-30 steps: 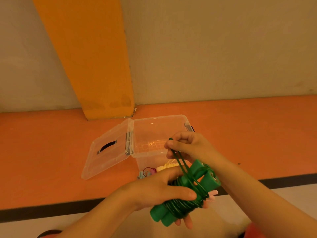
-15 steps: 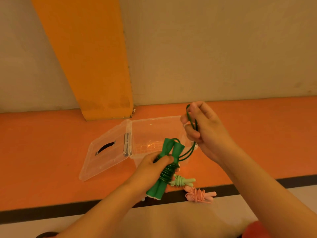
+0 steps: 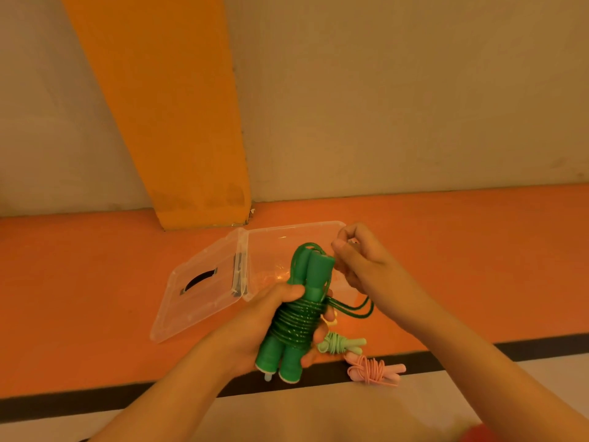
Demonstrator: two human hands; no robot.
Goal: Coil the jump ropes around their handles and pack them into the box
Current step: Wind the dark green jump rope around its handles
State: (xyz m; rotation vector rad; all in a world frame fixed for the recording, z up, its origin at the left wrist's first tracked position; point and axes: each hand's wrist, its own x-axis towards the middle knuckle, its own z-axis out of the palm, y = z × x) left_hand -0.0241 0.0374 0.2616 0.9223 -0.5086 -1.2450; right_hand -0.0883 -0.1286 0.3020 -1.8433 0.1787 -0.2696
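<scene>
1. The dark green jump rope (image 3: 296, 323) is mostly done. It's wound in tight turns around the middle of its two handles, and the bundle is held up in the air in front of the box (image 3: 287, 232).
2. The left hand (image 3: 255, 327) has its fingers and thumb wrapped tight around the coiled part, so nothing's unwinding.
3. A loose loop (image 3: 361, 309) hangs off the right side of the coil, so I'd say the tail end needs tucking or one more wrap.
4. The right hand (image 3: 360, 266) sits just beside the handle tops with its fingers curled in. It looks like it's pinching that loose end, but the actual contact spot is hidden.
5. A pale green rope (image 3: 338, 342) and a pink rope (image 3: 373, 371) are already bundled and lie on the floor (image 3: 95, 282) near the box, not in it.
6. The box has its lid (image 3: 197, 301) flipped open to the left. I can't see any rope inside, though the hands cover part of it. So packing is basically all left to do.
</scene>
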